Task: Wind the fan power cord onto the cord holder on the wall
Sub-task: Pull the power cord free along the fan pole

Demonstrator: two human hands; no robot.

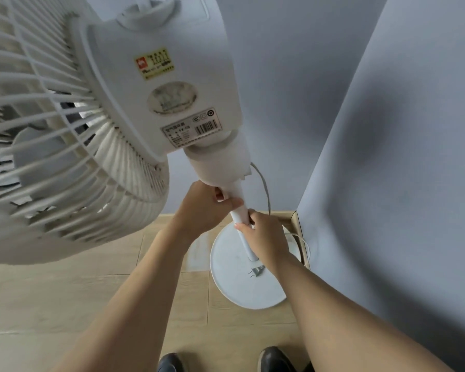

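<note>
Left hand: my left hand (202, 208) grasps the fan pole (238, 208) just under the neck, fingers wrapped round it.
Right hand: my right hand (263, 237) grips the same pole directly below.
Cord: the power cord (265, 189) hangs behind the pole, apart from my fingers; its plug (257, 271) lies on the round base (242, 291).
Labels: a barcode sticker (192, 127) reads "FX-05"; the yellow sticker (155, 64) is illegible.
Room: the wall corner (298, 218) stands just beside the base; open floor (65, 291) lies left.
</note>
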